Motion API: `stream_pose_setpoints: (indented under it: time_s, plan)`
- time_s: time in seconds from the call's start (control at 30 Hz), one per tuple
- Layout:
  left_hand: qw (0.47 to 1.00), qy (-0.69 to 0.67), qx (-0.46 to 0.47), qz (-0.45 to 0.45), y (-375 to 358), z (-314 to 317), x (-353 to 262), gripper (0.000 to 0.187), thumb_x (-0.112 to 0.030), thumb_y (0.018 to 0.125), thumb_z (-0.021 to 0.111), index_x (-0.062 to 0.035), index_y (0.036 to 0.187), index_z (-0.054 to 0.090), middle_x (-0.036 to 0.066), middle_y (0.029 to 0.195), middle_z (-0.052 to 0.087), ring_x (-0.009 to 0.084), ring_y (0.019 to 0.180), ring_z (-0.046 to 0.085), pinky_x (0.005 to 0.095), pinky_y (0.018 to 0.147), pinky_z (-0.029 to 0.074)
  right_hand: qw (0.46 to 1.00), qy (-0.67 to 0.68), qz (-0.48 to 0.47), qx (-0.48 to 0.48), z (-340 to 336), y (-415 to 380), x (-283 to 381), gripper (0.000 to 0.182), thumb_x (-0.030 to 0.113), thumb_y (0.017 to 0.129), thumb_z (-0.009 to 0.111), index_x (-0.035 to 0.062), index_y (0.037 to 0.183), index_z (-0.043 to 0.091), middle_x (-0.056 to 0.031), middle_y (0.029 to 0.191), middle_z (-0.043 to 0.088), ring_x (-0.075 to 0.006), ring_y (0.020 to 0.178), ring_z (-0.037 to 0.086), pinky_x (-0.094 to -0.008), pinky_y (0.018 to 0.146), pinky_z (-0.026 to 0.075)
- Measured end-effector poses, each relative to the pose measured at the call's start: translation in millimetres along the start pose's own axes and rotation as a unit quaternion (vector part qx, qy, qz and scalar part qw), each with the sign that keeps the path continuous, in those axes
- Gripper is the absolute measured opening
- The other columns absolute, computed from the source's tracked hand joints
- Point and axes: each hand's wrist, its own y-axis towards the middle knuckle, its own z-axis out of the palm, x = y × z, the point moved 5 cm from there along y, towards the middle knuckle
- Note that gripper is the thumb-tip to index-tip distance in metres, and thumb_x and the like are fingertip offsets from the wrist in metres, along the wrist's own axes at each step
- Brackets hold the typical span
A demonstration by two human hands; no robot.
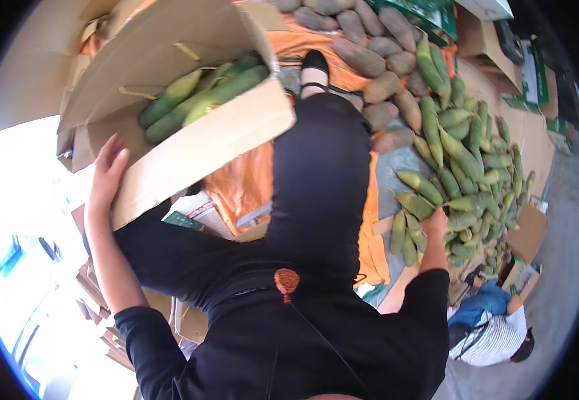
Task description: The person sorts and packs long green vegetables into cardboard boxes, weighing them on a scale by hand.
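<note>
A cardboard box (pixel 209 143) stands tilted at upper left, with several long green radishes (pixel 226 97) inside. My left hand (pixel 108 167) lies at the box's left corner beside the front flap, its fingers loosely apart and no radish in them. On the right, my right hand (pixel 435 221) is closed at the end of a green radish (pixel 414 205) at the near edge of a large pile. Its fingertips are mostly hidden. More green radishes (pixel 461 155) spread around and beyond that hand.
Brownish-red, potato-shaped roots (pixel 359 59) lie beyond my knee on orange cloth (pixel 249 180). A person in a striped shirt (pixel 496 337) is at lower right, near another carton (pixel 521 275). Folded cardboard (pixel 106 327) is stacked at my left. Boxes (pixel 486 50) stand at upper right.
</note>
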Motion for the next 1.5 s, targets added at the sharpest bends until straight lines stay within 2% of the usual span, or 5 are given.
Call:
stream_pose_setpoints:
  time_s: [0.33,0.73,1.07,1.27,1.5]
  plan:
    - [0.998,0.041,-0.015,0.038,-0.6,1.3,9.4,0.063,-0.034,0.084,0.062,-0.0021,0.134,0.041,0.019,0.127,0.052,0.0299,0.121,0.046,0.0376,0.1,0.035,0.868,0.43,-0.207,-0.134,-168.7,-55.6,62.6,0.06,-0.002,0.06,0.072,0.0015,0.114,0.047,-0.0212,0.108,0.054,-0.0343,0.1,0.052,-0.0392,0.088,0.041]
    - [0.997,0.045,-0.032,0.06,-3.8,-6.8,-0.1,0.064,-0.035,0.082,0.064,-0.0012,0.132,0.042,0.019,0.125,0.053,0.03,0.121,0.047,0.0368,0.1,0.037,0.648,0.276,-0.68,-0.204,-438.3,-242.0,328.7,0.057,0.011,0.063,0.072,0.0037,0.115,0.048,-0.0146,0.109,0.054,-0.0308,0.107,0.048,-0.0377,0.095,0.037]
    - [0.986,-0.156,-0.04,-0.032,-23.9,-38.9,-10.0,0.06,-0.034,0.085,0.063,-0.005,0.133,0.043,0.014,0.128,0.052,0.0239,0.116,0.051,0.0354,0.081,0.047,0.719,0.121,-0.668,-0.148,-382.5,-241.5,499.1,0.047,0.011,0.068,0.072,0.0043,0.11,0.055,-0.015,0.109,0.059,-0.0323,0.106,0.053,-0.039,0.092,0.042]
    - [0.981,-0.185,-0.062,-0.025,-17.1,-44.0,1.5,0.059,-0.038,0.085,0.06,-0.0113,0.134,0.043,0.009,0.13,0.05,0.0205,0.118,0.047,0.0358,0.075,0.048,0.706,0.314,-0.626,-0.099,-422.8,-202.5,454.3,0.028,0.021,0.076,0.066,0.0065,0.1,0.064,-0.0136,0.094,0.066,-0.025,0.087,0.063,-0.0347,0.079,0.049]
    - [0.964,-0.147,-0.213,-0.06,-20.7,-45.9,-0.3,0.058,-0.029,0.079,0.068,-0.0061,0.128,0.048,0.015,0.126,0.043,0.0241,0.106,0.053,0.0351,0.068,0.053,0.844,0.301,-0.436,0.079,-393.0,-163.2,417.1,0.038,0.036,0.08,0.063,0.0027,0.099,0.063,-0.0117,0.093,0.064,-0.0224,0.087,0.06,-0.0397,0.078,0.048]
